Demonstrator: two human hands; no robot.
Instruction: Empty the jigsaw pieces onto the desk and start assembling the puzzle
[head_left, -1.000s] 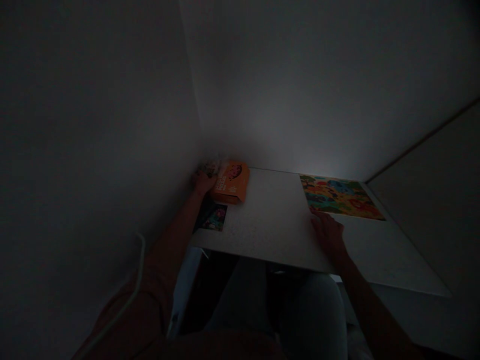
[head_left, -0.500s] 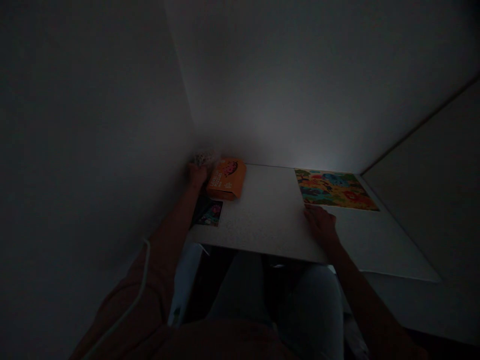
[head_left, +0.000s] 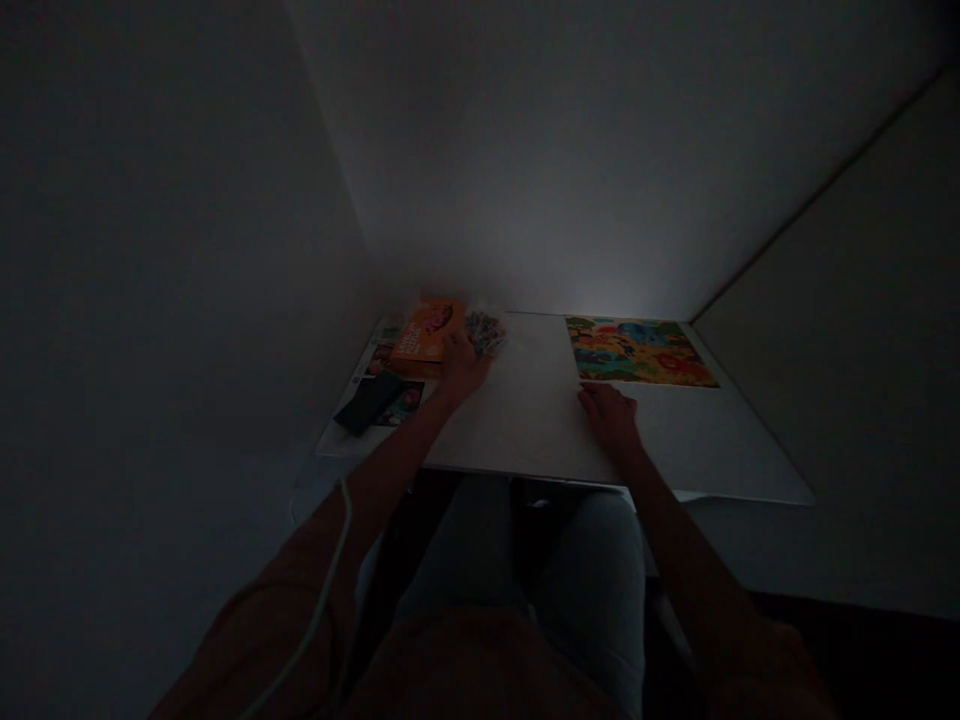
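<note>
We log from the left: a black phone lies slantwise on the desk, just beside a small picture card, with an orange box behind them, angled. Our left hand is half curled against a clear packet of colourful pieces; in this dim light we cannot tell whether it has hold. Our right hand lies open and flat on the desk, holding nothing, just short of a colourful animal picture board, which sits near the far edge, its long axis running left to right. Nothing shows as placed on the board.
</note>
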